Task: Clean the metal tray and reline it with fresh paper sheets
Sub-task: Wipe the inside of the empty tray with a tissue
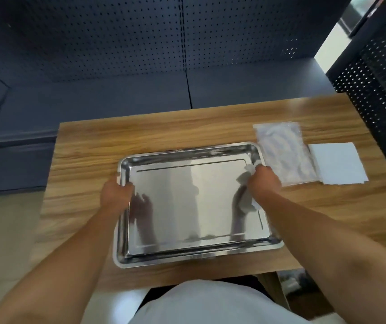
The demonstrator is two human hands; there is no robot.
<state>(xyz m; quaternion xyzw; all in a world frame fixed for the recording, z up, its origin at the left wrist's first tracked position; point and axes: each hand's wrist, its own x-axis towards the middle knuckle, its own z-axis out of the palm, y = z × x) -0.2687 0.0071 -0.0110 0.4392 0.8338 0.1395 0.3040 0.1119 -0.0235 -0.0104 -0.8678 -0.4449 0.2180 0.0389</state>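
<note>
A shiny metal tray [187, 251] lies flat in the middle of the wooden table, bare inside. My left hand [116, 195] grips its left rim, thumb over the edge. My right hand [263, 185] holds a crumpled white wipe [245, 183] against the tray's floor near the far right corner. A clear plastic packet of wipes [283, 153] lies just right of the tray. Beside that sits a stack of white paper sheets [338, 163].
The wooden table [164, 132] ends close behind the tray. A dark blue pegboard wall [117, 43] stands behind it and a black perforated panel [379, 90] at the right. My lap in white cloth [210, 305] is at the table's near edge.
</note>
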